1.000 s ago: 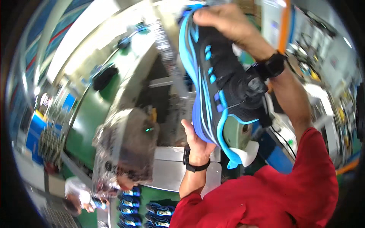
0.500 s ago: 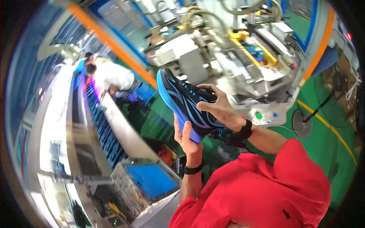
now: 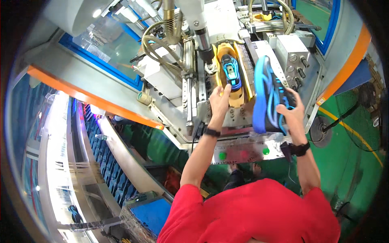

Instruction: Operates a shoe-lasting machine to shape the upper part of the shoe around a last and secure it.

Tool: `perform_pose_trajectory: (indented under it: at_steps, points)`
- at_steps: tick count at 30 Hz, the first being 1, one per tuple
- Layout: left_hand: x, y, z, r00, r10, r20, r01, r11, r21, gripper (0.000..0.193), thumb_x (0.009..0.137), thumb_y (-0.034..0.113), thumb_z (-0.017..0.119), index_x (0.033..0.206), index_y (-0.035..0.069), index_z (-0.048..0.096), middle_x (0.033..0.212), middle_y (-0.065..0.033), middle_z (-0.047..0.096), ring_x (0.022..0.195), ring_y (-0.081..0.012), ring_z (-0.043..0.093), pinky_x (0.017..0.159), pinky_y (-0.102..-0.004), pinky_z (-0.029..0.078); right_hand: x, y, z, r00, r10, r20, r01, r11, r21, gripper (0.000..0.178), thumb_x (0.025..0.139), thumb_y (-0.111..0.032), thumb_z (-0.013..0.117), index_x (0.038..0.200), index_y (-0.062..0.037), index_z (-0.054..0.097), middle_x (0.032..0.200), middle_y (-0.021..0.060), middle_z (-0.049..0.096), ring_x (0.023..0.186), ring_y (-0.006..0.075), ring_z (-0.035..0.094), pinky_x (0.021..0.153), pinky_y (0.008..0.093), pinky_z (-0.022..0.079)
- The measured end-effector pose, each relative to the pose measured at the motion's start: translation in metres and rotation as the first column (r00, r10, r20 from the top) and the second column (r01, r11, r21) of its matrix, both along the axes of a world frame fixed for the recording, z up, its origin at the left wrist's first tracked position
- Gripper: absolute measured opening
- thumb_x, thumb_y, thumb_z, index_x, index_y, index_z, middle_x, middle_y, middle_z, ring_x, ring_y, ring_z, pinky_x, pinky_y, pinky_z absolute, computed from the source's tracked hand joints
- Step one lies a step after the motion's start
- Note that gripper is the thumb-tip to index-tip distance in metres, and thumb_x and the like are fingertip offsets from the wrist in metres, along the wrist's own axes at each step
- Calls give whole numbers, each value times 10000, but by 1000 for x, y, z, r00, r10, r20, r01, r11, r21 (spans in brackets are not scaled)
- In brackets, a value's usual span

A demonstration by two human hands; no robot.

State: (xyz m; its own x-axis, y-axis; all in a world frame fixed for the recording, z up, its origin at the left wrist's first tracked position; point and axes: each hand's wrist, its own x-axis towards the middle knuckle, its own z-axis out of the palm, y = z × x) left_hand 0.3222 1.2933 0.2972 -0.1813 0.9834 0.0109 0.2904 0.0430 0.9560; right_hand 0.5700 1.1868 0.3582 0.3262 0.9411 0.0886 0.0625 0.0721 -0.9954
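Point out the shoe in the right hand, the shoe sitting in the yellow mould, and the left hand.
blue and black shoe (image 3: 270,97), head view, on its sole side
shoe in the yellow mould (image 3: 231,73), head view, on its sole
left hand (image 3: 219,101), head view, back of the hand

Yellow mould cradle (image 3: 237,87) hemmed by press column (image 3: 202,36), hoses (image 3: 156,36), valve block (image 3: 293,54).

black-and-blue shoe (image 3: 270,95); yellow mould (image 3: 237,77)

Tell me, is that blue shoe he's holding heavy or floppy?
Probably light: the right hand alone holds the shoe up on edge. The thick blue sole keeps a straight line, so it's likely fairly stiff. The soft-looking upper may squash a little.
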Motion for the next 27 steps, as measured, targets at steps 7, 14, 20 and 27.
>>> perform_pose_trajectory:
  at_steps: [7, 14, 20, 27]
  points:
    - [29, 137, -71, 883, 186, -431, -177, 982, 61, 317, 731, 221, 647, 925, -20, 582, 951, -272, 659, 872, -437, 631, 780, -503, 498, 40, 15, 12, 953, -237, 188, 231, 972, 54, 555, 679, -50, 682, 1217, -13, 555, 989, 37, 612, 818, 93, 577, 758, 242, 485]
    - [-24, 99, -52, 830, 257, 495, -203, 966, -162, 180, 741, 127, 719, 643, 66, 580, 614, -12, 568, 509, -114, 519, 430, -292, 375, 33, 129, 52, 889, -122, 442, 148, 989, -25, 545, 636, -152, 734, 1140, 5, 599, 879, 78, 661, 809, 140, 613, 726, 279, 496]
    - [-82, -60, 16, 707, 304, 638, -28, 914, -404, 133, 828, 123, 693, 932, 46, 667, 736, 34, 559, 542, -45, 454, 428, -214, 312, -51, 272, 39, 547, 332, 769, -53, 930, -364, 774, 586, -380, 772, 1171, 78, 557, 1011, 231, 652, 921, 346, 647, 801, 374, 526]
    - [-165, -213, 79, 725, 427, 541, -187, 877, -442, 270, 863, 129, 583, 1089, -13, 622, 904, -10, 642, 787, -84, 610, 613, -206, 461, -165, 319, -69, 438, 353, 827, -56, 929, -366, 449, 576, -229, 788, 886, 65, 650, 950, 267, 668, 929, 369, 663, 795, 407, 542]
